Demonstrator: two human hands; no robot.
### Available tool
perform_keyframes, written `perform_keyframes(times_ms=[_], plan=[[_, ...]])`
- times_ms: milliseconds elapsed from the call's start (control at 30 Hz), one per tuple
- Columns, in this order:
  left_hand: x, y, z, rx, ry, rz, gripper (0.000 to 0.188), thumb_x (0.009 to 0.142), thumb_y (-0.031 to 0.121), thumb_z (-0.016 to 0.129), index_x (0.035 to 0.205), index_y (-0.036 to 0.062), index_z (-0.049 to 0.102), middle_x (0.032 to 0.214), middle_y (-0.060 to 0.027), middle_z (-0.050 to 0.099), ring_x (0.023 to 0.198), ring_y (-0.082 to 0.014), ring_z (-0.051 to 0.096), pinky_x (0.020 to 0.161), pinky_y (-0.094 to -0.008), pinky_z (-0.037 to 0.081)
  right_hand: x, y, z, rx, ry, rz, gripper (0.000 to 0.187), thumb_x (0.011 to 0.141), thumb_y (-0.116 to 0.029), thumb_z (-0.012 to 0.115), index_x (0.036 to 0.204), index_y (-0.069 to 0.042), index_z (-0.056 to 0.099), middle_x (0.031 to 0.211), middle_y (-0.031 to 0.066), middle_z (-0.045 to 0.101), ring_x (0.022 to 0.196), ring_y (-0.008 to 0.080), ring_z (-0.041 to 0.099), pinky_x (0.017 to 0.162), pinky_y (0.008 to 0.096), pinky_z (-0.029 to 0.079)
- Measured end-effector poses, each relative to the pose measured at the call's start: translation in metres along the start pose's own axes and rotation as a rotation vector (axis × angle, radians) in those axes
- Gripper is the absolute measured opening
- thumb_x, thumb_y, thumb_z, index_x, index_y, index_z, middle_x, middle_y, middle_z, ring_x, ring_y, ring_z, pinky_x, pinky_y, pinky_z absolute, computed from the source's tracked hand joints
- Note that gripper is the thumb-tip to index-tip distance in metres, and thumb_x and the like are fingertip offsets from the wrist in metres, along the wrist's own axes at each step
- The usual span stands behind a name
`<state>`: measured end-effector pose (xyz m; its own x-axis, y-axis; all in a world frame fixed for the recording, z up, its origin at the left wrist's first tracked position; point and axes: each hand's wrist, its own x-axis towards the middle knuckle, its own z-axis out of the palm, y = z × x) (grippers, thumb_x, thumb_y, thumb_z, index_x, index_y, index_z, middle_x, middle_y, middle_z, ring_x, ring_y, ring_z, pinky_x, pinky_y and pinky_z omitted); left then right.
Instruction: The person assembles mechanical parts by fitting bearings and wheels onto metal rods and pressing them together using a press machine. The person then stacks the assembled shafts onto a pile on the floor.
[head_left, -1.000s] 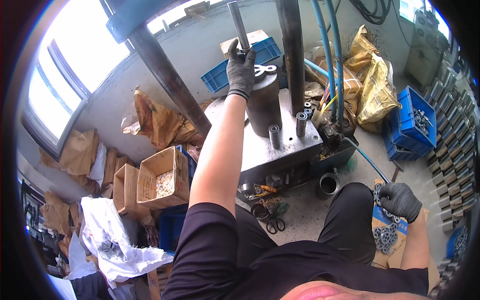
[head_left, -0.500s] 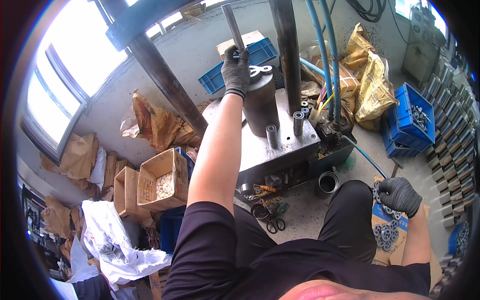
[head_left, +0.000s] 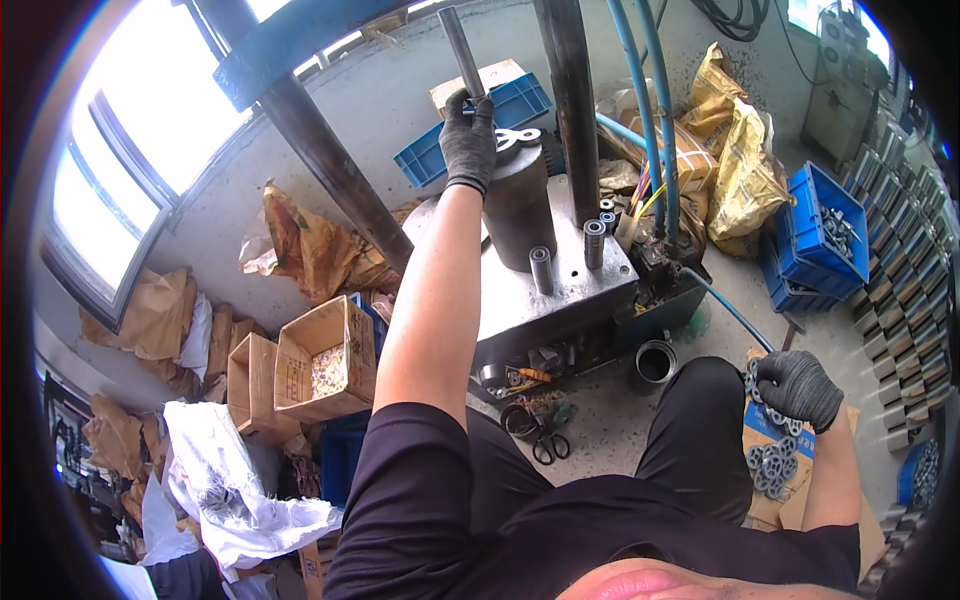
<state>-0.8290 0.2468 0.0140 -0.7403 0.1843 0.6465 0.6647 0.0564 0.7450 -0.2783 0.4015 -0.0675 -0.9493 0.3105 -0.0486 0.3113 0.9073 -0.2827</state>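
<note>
My left hand (head_left: 467,145), in a dark grey glove, is stretched forward with its fingers closed around the lower end of a slim upright metal rod (head_left: 459,48). Beside those fingers a flat silver metal part with round holes (head_left: 518,136) lies on top of a thick dark metal cylinder (head_left: 519,215). What sits under my fingers is hidden. My right hand (head_left: 800,388), gloved too, is wrapped around the near end of a long blue lever (head_left: 728,309), low at my right.
The cylinder stands on a steel press bed (head_left: 505,305) between two dark columns. Short ringed tubes (head_left: 541,270) stand on it. Silver ring-shaped parts (head_left: 772,468) lie on cardboard by my right knee. Blue crates (head_left: 822,235) stand at right, open cartons (head_left: 327,360) at left.
</note>
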Motion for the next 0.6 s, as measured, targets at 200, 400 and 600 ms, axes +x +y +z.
perform_keyframes(times_ms=[200, 400, 600], plan=[[0.001, -0.004, 0.003, -0.025, -0.027, -0.042, 0.042, 0.098, 0.035, 0.071, 0.133, 0.0133, 0.06, 0.096, -0.0167, 0.074, 0.091, -0.0302, 0.073, 0.083, -0.0429, 0.055, 0.0, 0.0, 0.0, -0.003, -0.003, 0.03, 0.019, 0.079, -0.023, 0.067, 0.084, -0.004, 0.072, 0.081, 0.0211, 0.068, 0.08, 0.0403, 0.068, 0.075, 0.048, 0.056], [0.009, -0.02, 0.007, -0.057, 0.012, 0.05, 0.038, 0.1, 0.03, 0.072, 0.131, 0.011, 0.062, 0.083, -0.0021, 0.067, 0.066, -0.0091, 0.061, 0.06, -0.0281, 0.051, 0.001, -0.001, 0.0, -0.016, -0.001, 0.026, 0.019, 0.08, -0.022, 0.067, 0.084, -0.004, 0.072, 0.08, 0.0205, 0.068, 0.08, 0.0398, 0.069, 0.074, 0.0481, 0.055], [0.01, -0.021, 0.007, -0.036, -0.008, 0.019, 0.041, 0.099, 0.032, 0.071, 0.133, 0.011, 0.061, 0.09, -0.0102, 0.07, 0.078, -0.0198, 0.066, 0.07, -0.0352, 0.052, 0.013, -0.006, -0.026, -0.04, -0.051, -0.023, 0.022, 0.082, -0.024, 0.068, 0.086, -0.003, 0.074, 0.079, 0.017, 0.07, 0.08, 0.0384, 0.07, 0.076, 0.0474, 0.056]])
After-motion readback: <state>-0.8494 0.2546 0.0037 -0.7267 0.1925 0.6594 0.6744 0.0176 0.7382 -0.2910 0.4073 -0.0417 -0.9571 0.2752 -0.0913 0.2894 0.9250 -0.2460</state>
